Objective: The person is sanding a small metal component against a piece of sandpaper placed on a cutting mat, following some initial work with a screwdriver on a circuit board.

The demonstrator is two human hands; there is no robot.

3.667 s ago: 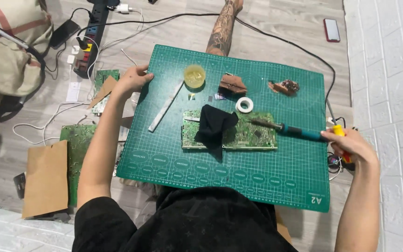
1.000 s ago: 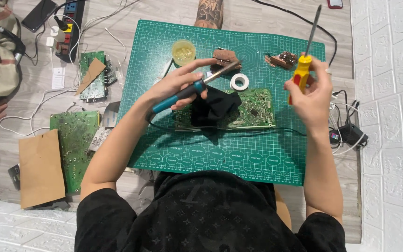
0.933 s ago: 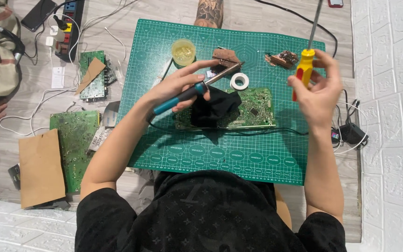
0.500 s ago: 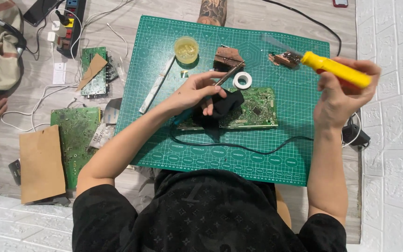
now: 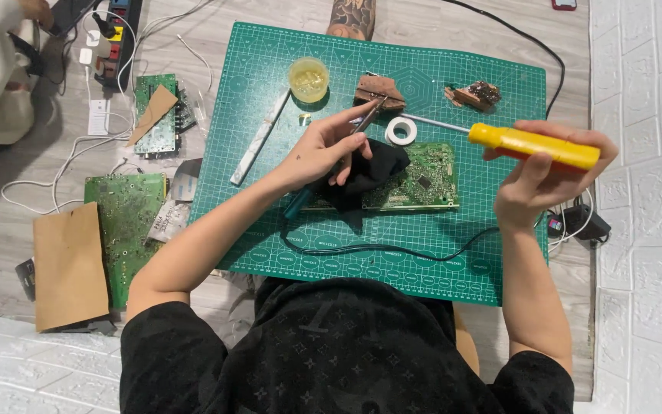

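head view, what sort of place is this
Probably an informal electronics repair spot set up on a floor: a green gridded cutting mat lies on wood-look flooring, bare green circuit boards sit around it, and the left hand holds a teal-handled soldering iron.

Mat (image 5: 392, 261): matt green rubbery sheet with a printed grid; floor (image 5: 32, 192): grey wood-look planks, right side white textured brick-pattern panel (image 5: 645, 230). Screwdriver (image 5: 534, 146): glossy yellow plastic handle, bare metal shaft; iron (image 5: 300, 203): teal plastic handle, metal tip; cloth (image 5: 369, 165): matt black fabric over a green board (image 5: 423, 180) with a satin finish. Jar (image 5: 309, 79): clear yellowish plastic, glossy; tape (image 5: 401, 130): white, smooth; cardboard (image 5: 70, 264): matt brown.
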